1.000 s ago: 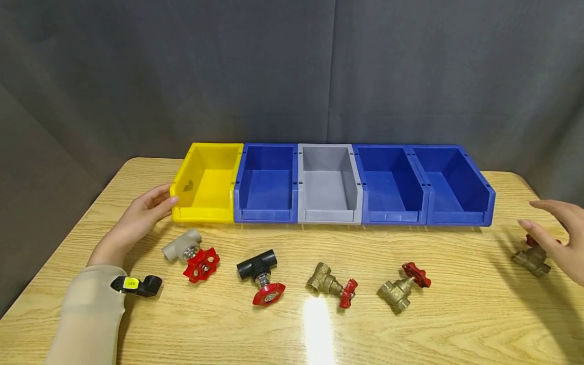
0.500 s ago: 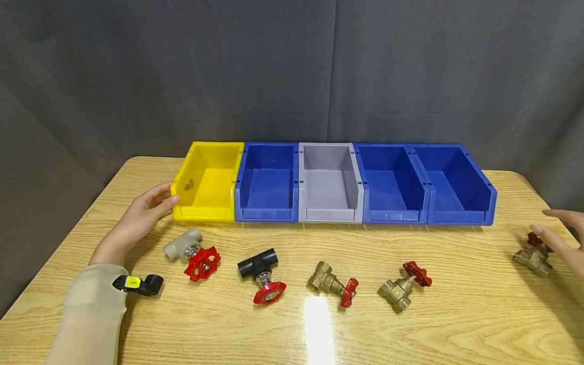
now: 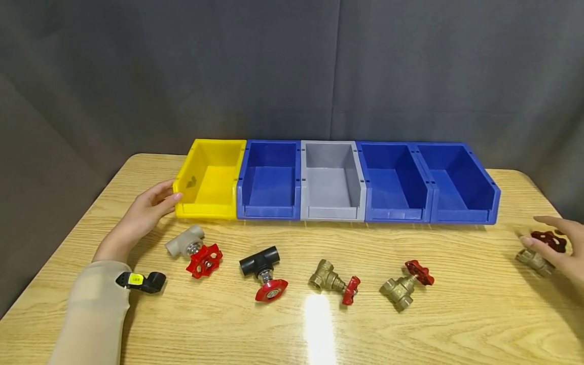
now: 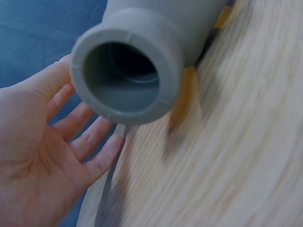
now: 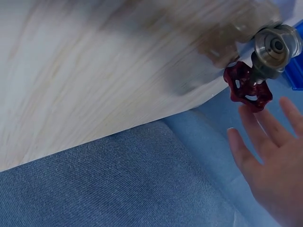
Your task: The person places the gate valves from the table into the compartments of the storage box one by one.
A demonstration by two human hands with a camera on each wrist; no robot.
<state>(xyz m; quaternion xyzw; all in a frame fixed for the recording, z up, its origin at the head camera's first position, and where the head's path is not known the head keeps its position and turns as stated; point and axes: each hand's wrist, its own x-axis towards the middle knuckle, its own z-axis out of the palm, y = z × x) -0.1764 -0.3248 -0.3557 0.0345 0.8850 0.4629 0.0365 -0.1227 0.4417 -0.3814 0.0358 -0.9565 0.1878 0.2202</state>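
Note:
My left hand (image 3: 148, 210) rests at the left front corner of the yellow bin (image 3: 212, 210), its thumb touching the corner. In the left wrist view its fingers are loosely extended, and the end of a grey plastic valve (image 4: 125, 78) looms in front. That valve's red handwheel (image 3: 205, 261) faces the table's front. At the far right, my right hand (image 3: 566, 251) has its thumb and fingers spread around a brass valve (image 3: 534, 262) with a dark red handwheel (image 5: 247, 86). Fingertips sit close by the wheel; whether they touch it I cannot tell.
Right of the yellow bin stand a blue bin (image 3: 269, 213), a grey bin (image 3: 333, 213) and two more blue bins (image 3: 397, 215). Before them lie a black valve (image 3: 260, 261) and two brass valves (image 3: 326, 276). A grey curtain (image 3: 292, 71) hangs behind.
My right hand has shifted right, then back left and slightly down around the far-right brass valve, whose handwheel now shows more fully. My left hand stays at the yellow bin.

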